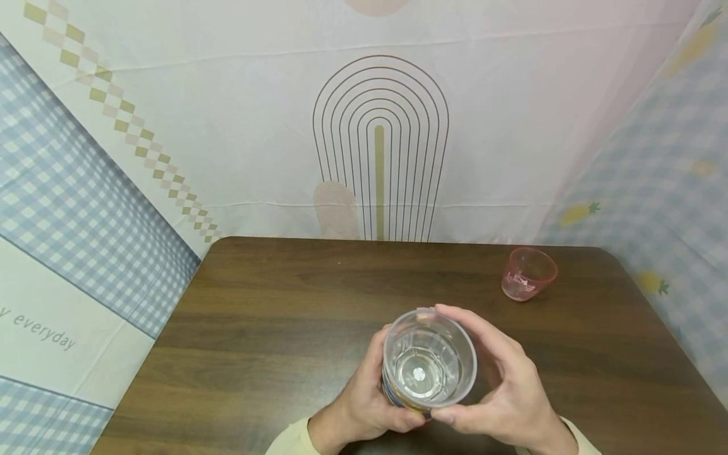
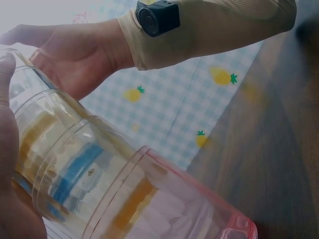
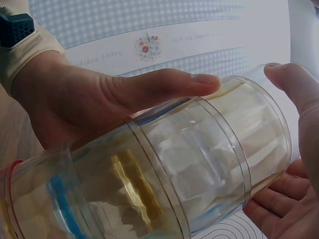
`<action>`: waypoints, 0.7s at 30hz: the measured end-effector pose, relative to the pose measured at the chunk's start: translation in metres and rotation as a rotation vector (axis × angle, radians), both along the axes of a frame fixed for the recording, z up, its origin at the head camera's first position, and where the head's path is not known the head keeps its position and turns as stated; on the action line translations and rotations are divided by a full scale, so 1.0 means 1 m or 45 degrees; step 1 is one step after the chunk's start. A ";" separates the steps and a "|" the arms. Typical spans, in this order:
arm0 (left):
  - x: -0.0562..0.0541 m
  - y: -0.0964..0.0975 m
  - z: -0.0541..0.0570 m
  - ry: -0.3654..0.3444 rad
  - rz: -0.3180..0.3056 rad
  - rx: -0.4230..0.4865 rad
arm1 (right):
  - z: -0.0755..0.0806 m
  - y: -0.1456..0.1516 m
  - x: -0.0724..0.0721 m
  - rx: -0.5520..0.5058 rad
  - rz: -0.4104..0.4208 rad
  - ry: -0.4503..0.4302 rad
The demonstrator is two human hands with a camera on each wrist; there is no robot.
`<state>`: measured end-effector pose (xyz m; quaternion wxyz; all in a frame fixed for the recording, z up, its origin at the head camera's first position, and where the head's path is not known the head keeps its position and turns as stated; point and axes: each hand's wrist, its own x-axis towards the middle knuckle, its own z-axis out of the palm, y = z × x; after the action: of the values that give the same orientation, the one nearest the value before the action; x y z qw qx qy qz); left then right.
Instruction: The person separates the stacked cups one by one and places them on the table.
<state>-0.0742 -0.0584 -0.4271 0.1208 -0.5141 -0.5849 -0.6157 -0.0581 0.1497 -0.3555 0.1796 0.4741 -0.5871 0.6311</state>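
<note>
Both hands hold a stack of nested see-through plastic cups (image 1: 429,357), its open mouth facing up toward the head camera. My left hand (image 1: 364,398) grips the stack's left side, the thumb at the near side. From the right, my right hand (image 1: 512,385) holds the top cup near its rim, fingers at the far side and thumb at the near side. The left wrist view shows blue and gold bands on the cups, and a pink-tinted cup (image 2: 199,219) at the lower end. In the right wrist view the top cup (image 3: 266,134) lies between the hands.
A single pink see-through cup (image 1: 526,275) with white print stands at the back right of the brown wooden table (image 1: 256,316). Behind the table hangs a patterned white cloth (image 1: 256,126), with checked cloths at both sides.
</note>
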 end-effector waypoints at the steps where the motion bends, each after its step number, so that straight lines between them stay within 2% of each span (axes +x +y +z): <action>1: 0.000 0.000 0.000 0.001 -0.002 -0.001 | 0.000 0.000 0.000 -0.003 0.001 -0.001; 12: -0.001 0.001 -0.001 0.013 0.003 0.011 | -0.003 -0.003 -0.002 -0.049 0.005 0.036; 21: -0.001 0.001 0.001 -0.001 0.001 -0.006 | 0.002 -0.005 -0.004 -0.069 0.052 0.101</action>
<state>-0.0751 -0.0578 -0.4259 0.1198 -0.5138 -0.5865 -0.6145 -0.0617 0.1444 -0.3531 0.2025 0.5055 -0.5525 0.6310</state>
